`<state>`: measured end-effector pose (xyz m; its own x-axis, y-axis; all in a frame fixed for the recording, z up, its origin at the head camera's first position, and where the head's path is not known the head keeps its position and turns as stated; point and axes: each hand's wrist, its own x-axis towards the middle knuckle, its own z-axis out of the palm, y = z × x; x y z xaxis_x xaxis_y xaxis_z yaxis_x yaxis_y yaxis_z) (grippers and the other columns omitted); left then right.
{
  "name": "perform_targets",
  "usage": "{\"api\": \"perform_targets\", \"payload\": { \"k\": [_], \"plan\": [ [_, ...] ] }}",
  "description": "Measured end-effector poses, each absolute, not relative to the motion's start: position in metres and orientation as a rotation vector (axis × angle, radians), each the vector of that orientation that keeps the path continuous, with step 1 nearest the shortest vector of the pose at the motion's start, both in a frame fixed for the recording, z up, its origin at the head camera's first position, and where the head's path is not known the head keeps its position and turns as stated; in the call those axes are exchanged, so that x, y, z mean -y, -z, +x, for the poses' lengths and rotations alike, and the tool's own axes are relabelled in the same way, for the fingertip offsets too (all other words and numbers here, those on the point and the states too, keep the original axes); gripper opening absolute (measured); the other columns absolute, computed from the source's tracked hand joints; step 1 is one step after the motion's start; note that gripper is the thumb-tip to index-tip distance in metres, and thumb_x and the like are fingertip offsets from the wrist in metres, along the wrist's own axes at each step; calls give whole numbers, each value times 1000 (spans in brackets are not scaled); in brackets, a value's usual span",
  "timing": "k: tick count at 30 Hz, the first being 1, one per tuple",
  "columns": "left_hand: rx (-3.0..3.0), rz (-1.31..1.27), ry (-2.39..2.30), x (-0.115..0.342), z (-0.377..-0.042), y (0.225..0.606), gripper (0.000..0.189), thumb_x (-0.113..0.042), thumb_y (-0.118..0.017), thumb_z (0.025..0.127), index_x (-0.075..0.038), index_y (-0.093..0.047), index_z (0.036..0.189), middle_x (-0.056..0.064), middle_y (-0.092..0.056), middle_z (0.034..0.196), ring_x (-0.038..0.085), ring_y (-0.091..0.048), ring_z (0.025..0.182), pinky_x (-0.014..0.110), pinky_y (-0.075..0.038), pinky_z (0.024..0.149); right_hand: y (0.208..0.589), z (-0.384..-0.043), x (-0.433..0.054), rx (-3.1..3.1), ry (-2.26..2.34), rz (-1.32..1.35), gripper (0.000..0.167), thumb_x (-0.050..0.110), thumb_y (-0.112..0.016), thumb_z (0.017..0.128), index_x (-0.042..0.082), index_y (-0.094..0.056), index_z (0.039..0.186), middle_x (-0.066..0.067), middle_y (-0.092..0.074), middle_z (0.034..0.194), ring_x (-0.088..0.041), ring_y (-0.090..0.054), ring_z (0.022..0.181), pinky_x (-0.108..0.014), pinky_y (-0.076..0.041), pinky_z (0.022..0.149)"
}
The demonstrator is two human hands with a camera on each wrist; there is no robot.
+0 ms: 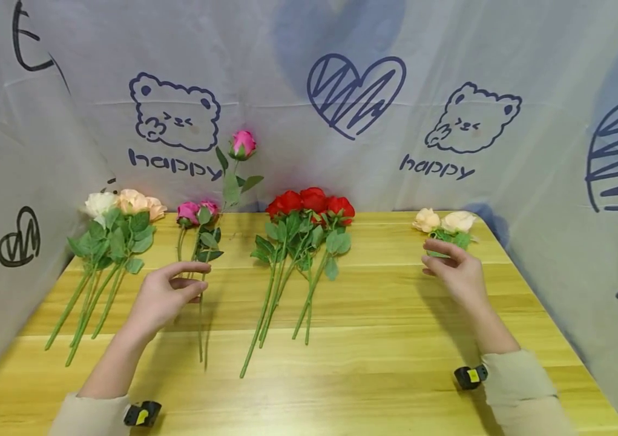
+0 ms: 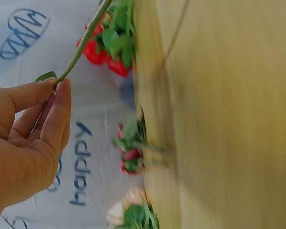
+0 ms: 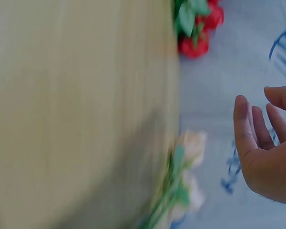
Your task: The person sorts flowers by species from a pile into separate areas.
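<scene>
My left hand [image 1: 164, 297] pinches the stem of a pink rose [image 1: 243, 144] between thumb and fingertips, holding it upright above the table. In the left wrist view its green stem [image 2: 86, 40] rises from the fingertips; the bloom is out of that view. Behind this hand lie more pink roses [image 1: 187, 213]. Over the right side of the table hovers my right hand [image 1: 460, 275], its fingers loosely bent and apart, with nothing between them. Nearest to it are cream-coloured roses [image 1: 457, 222], partly hidden behind the fingers in the head view.
Several red roses [image 1: 313, 200] lie mid-table, stems toward me. At the left are peach roses [image 1: 133, 201] and a white rose [image 1: 100, 204]. The wooden table [image 1: 374, 363] meets a printed cloth [image 1: 287, 91] at the back and sides.
</scene>
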<state>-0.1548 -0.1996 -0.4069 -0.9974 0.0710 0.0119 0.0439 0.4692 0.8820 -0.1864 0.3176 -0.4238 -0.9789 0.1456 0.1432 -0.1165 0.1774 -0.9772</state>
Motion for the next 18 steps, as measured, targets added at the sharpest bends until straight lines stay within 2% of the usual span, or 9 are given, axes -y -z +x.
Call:
{"api": "perform_targets", "payload": {
  "k": [4,6,9,11,13,18],
  "plan": [
    [-2699,72,-1532,221,-151,410,38,-11,-68,102,-4,-64,139,26,-68,128,31,-74,97,37,-61,73,431,-179,-357,2400,-1728,-149,34,15,-72,99,7,-68,132,20,-65,112,-1,-70,88,-24,-61,79],
    [-2704,54,-1500,230,-149,414,40,-12,-67,102,-3,-63,141,27,-68,128,32,-74,96,37,-61,73,434,-174,-378,2480,-1652,-188,35,22,-72,100,11,-68,134,24,-64,111,-1,-71,87,-22,-60,78],
    [-2694,25,-1472,243,-148,420,42,-12,-67,103,-2,-60,143,27,-63,136,33,-72,104,36,-63,78,438,-168,-402,2591,-1558,-233,41,29,-69,102,11,-65,138,12,-65,120,-1,-72,87,-22,-60,78],
    [-2669,-4,-1465,251,-146,424,43,-13,-66,103,-1,-59,144,29,-59,142,35,-71,108,37,-63,80,440,-166,-413,2647,-1510,-251,49,30,-68,102,4,-60,143,4,-65,125,0,-71,86,-22,-60,78],
    [-2644,-18,-1450,258,-145,426,44,-12,-66,104,1,-58,145,31,-54,146,36,-70,111,37,-63,81,441,-165,-420,2696,-1472,-250,54,28,-66,104,-3,-55,146,-12,-61,135,1,-70,86,-24,-61,77],
    [-2569,-56,-1412,270,-145,431,45,-10,-66,103,8,-55,144,34,-51,146,36,-70,112,36,-63,82,444,-164,-428,2777,-1430,-211,55,22,-63,104,-13,-49,145,-35,-52,143,-2,-70,83,-24,-60,75]
  ]
}}
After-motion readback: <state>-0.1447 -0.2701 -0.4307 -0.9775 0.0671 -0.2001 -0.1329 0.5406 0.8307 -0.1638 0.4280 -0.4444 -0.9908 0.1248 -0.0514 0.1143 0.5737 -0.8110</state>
